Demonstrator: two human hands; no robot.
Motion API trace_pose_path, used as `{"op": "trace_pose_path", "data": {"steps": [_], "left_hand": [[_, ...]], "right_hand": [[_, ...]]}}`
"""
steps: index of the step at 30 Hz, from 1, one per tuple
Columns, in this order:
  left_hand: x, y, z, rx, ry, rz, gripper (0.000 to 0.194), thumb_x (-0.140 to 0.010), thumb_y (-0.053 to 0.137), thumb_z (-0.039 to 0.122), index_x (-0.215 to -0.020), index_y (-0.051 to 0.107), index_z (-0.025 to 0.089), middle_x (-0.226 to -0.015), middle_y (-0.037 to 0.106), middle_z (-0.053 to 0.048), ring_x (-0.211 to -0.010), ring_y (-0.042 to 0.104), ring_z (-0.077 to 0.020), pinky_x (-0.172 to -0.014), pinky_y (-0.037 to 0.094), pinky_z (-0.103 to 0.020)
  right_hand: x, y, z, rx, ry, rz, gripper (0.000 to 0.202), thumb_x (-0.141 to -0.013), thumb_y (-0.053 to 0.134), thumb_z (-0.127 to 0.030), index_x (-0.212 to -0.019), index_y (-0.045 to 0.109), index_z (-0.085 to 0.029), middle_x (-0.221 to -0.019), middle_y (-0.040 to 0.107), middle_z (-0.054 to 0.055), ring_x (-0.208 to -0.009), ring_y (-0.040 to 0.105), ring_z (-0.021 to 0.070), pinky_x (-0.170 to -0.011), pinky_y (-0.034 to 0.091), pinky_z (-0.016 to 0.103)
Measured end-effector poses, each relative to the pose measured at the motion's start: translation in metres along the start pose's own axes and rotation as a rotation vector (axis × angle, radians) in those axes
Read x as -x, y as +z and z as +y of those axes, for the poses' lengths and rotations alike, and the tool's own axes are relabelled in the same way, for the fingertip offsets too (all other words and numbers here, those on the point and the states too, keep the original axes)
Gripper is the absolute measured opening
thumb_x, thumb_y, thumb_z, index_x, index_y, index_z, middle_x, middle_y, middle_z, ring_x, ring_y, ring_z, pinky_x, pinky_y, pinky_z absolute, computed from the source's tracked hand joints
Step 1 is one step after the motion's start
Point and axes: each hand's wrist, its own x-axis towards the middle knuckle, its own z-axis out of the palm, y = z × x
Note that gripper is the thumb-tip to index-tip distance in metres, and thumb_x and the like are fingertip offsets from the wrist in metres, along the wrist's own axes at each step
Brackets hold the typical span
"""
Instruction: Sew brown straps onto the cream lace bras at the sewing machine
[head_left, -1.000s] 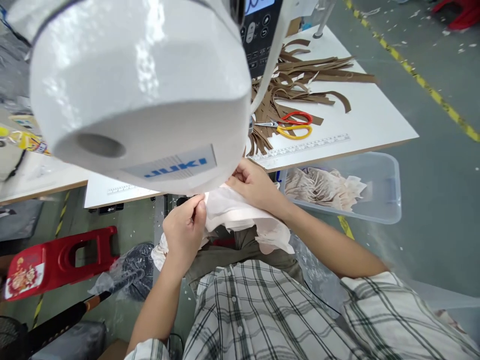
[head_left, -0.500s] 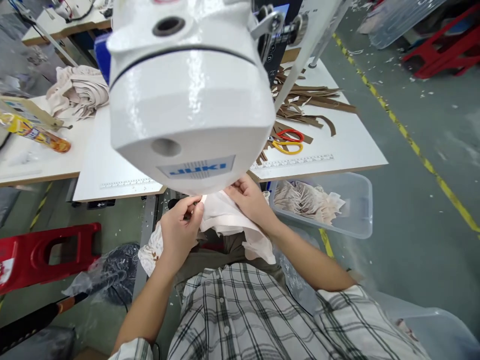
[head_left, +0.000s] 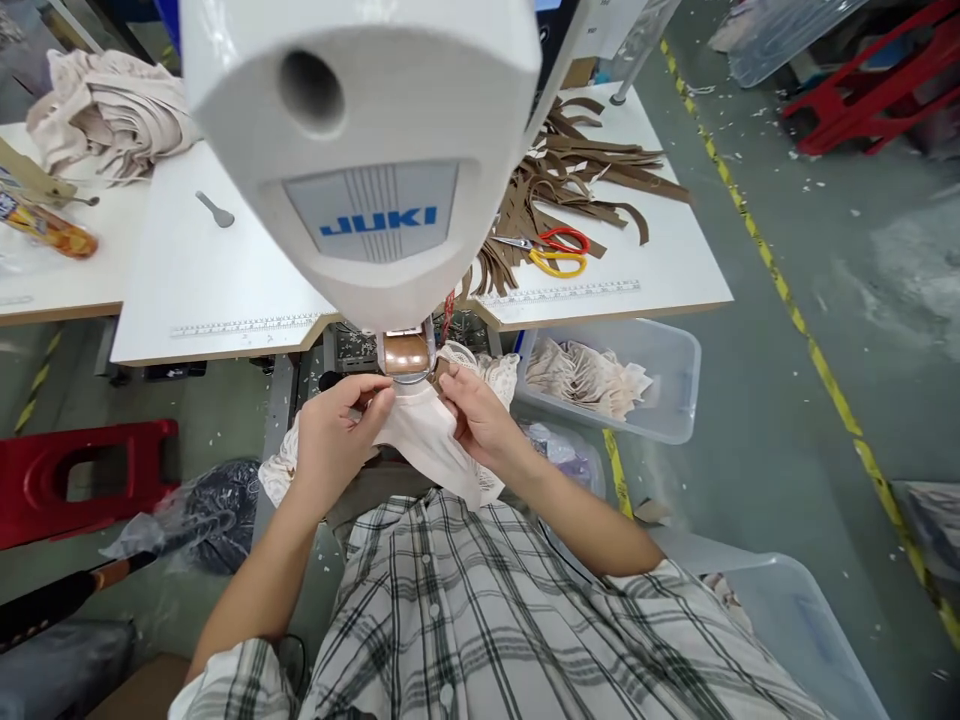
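Drawn from beneath the sewing head (head_left: 367,210), the right hand (head_left: 482,418) now shows, pinching the pale cloth (head_left: 429,442) at frame centre; the left hand (head_left: 335,432) seems to pinch its left edge. Keep that edge flat, fingertips off the shiny fitting (head_left: 407,355).

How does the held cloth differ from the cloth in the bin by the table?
The held cloth looks fairly smooth; the binned cloth is bunched in folds. The held cloth drapes from the sewing machine toward the shirt; the binned cloth lies inside the bin. Both are pale.
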Motion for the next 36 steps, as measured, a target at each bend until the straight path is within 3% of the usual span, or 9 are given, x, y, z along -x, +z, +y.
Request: {"op": "trace_pose_path", "data": {"steps": [5,7,9,12,17,23,27,32,36], "left_hand": [[0.011,-0.001,0.004,-0.064,0.114,-0.235,0.057,-0.081,0.073,0.042,-0.131,0.055,0.023,-0.091,0.071,0.000,-0.078,0.066,-0.0154,-0.067,0.048,-0.025],[0.013,0.003,0.002,-0.204,0.217,-0.260,0.046,-0.080,0.073,0.044,-0.118,0.060,0.021,-0.077,0.067,0.002,-0.066,0.061,-0.0155,-0.058,0.041,-0.026],[0.016,0.008,-0.004,-0.335,0.401,-0.206,0.017,-0.086,0.066,0.037,-0.090,0.063,0.020,-0.063,0.060,0.003,-0.058,0.054,-0.0154,-0.055,0.035,-0.029],[0.021,0.013,-0.015,-0.413,0.668,-0.012,0.019,-0.091,0.055,0.024,-0.072,0.056,0.021,-0.057,0.056,0.002,-0.056,0.050,-0.0153,-0.059,0.034,-0.032],[0.029,0.013,-0.022,-0.323,0.777,0.183,0.011,-0.090,0.056,0.021,-0.080,0.054,0.023,-0.057,0.054,0.003,-0.057,0.046,-0.0151,-0.060,0.034,-0.031],[0.032,0.014,-0.024,-0.347,0.714,0.146,0.009,-0.089,0.058,0.025,-0.080,0.060,0.023,-0.059,0.058,0.001,-0.058,0.050,-0.0161,-0.062,0.036,-0.031],[0.035,0.009,-0.019,-0.329,0.482,-0.042,0.019,-0.091,0.054,0.035,-0.085,0.068,0.024,-0.066,0.065,-0.002,-0.064,0.057,-0.0177,-0.067,0.041,-0.032],[0.052,-0.010,0.000,0.156,0.023,-0.698,0.045,-0.098,0.041,0.047,-0.069,0.065,0.021,-0.056,0.057,0.001,-0.051,0.051,-0.0136,-0.049,0.037,-0.025],[0.063,-0.024,-0.005,0.340,-0.016,-0.709,0.052,-0.094,0.045,0.056,-0.058,0.058,0.020,-0.055,0.055,-0.002,-0.050,0.050,-0.0148,-0.049,0.041,-0.028]], "right_hand": [[0.016,-0.003,0.008,0.242,-0.273,-0.079,0.022,-0.089,0.067,-0.043,-0.090,0.057,-0.023,-0.068,0.054,-0.005,-0.060,0.049,0.0095,-0.059,0.042,0.022],[0.026,-0.006,0.007,0.498,-0.543,-0.129,0.015,-0.091,0.066,-0.037,-0.089,0.060,-0.024,-0.079,0.061,-0.001,-0.075,0.058,0.0137,-0.072,0.048,0.029],[0.034,-0.008,0.006,0.751,-0.875,-0.199,0.006,-0.090,0.066,-0.029,-0.090,0.063,-0.025,-0.083,0.064,0.001,-0.085,0.061,0.0168,-0.081,0.050,0.035],[0.043,-0.013,0.004,0.968,-1.231,-0.274,0.010,-0.088,0.066,-0.018,-0.093,0.064,-0.026,-0.084,0.065,0.002,-0.087,0.063,0.0175,-0.080,0.053,0.034],[0.045,-0.017,0.009,0.999,-1.350,-0.349,0.016,-0.085,0.067,-0.014,-0.097,0.066,-0.023,-0.092,0.067,0.005,-0.088,0.066,0.0186,-0.078,0.058,0.034],[0.050,-0.011,0.007,1.002,-1.282,-0.355,0.016,-0.084,0.070,-0.017,-0.094,0.070,-0.029,-0.092,0.071,0.003,-0.088,0.069,0.0192,-0.078,0.059,0.035],[0.042,-0.037,0.012,1.056,-1.147,-0.334,0.019,-0.085,0.069,-0.021,-0.099,0.070,-0.034,-0.095,0.072,0.002,-0.093,0.067,0.0212,-0.086,0.056,0.039],[0.026,-0.119,0.051,1.326,-0.387,0.202,0.051,-0.084,0.067,-0.039,-0.128,0.054,-0.017,-0.126,0.058,0.019,-0.122,0.052,0.0335,-0.105,0.040,0.054],[0.045,-0.161,0.094,1.415,-0.044,0.165,0.059,-0.075,0.071,-0.026,-0.129,0.052,-0.012,-0.127,0.054,0.020,-0.118,0.051,0.0302,-0.103,0.040,0.046]]}}
